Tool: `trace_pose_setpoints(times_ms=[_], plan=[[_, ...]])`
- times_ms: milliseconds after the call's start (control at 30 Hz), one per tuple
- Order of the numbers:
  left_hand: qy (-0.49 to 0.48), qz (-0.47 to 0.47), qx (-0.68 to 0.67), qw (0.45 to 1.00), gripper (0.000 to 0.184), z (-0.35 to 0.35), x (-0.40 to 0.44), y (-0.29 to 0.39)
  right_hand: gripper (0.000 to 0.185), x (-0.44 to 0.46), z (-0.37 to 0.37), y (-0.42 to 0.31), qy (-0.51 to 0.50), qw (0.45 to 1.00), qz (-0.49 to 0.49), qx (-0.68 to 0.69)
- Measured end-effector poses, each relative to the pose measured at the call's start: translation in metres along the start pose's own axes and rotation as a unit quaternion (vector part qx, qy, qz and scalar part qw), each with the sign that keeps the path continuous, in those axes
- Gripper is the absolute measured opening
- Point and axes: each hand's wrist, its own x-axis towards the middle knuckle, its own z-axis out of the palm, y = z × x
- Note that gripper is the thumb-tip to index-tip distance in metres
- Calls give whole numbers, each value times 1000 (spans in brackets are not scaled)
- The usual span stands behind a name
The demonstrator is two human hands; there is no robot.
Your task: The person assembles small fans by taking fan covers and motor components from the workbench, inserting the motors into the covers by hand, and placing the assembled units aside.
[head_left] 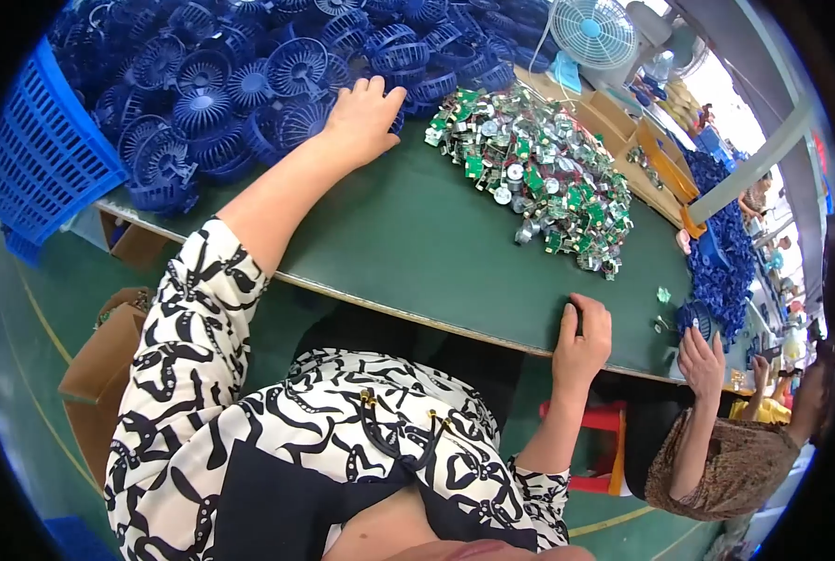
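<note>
Grilles of dark-blue translucent plastic, round and slatted (202, 110), lie in a deep, tangled heap across the far left of the green-topped desk (389, 243). The left hand (363, 117) reaches to the near right side of that heap, its fingers over a grille at the border; whether its grip is closed on the piece I cannot tell, as the palm and wrist hide the contact. The right hand (583, 346) rests at the desk's near edge, thumb and fingers apart, with nothing visible in its grip.

Between the hands, farther back, spreads a loose mound of green circuit boards with silvery round metal parts and thin wires (539, 173). A blue lattice-sided plastic basket (57, 154) leans in at the left. At the right, a co-worker's hand (701, 360) is beside another blue grille (695, 321), near a small green board (663, 294).

The interlocked slats look like the main risk: pulling one grille could drag its neighbours along, loosen the slope or snap a thin rib. A wide sweep rightward from the heap might catch wires in the mound and scatter boards. The right hand's place at the rim leaves little margin, so a piece put down carelessly there could tip off.
</note>
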Motion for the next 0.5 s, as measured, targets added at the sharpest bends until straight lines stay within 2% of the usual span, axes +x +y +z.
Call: trace_pose_setpoints(times_ms=[100,200,267,333,400,500], plan=[[84,29,-10,996,76,-6,-5,5,14,0,1,2,1,1000,-10,3],[240,139,-74,958,75,-15,-15,19,14,0,-1,-1,3,1000,-7,3],[230,227,-156,933,75,-19,-29,33,14,-2,1,1,7,1000,-6,2],[66,305,-230,922,73,-21,-50,50,13,-2,1,-1,6,1000,-4,5],[-65,358,-205,908,72,-23,-71,64,12,-1,-2,-2,3,1000,-5,18],[-86,383,-212,895,69,-21,-81,72,11,9,-8,1,-38,992,14,116]])
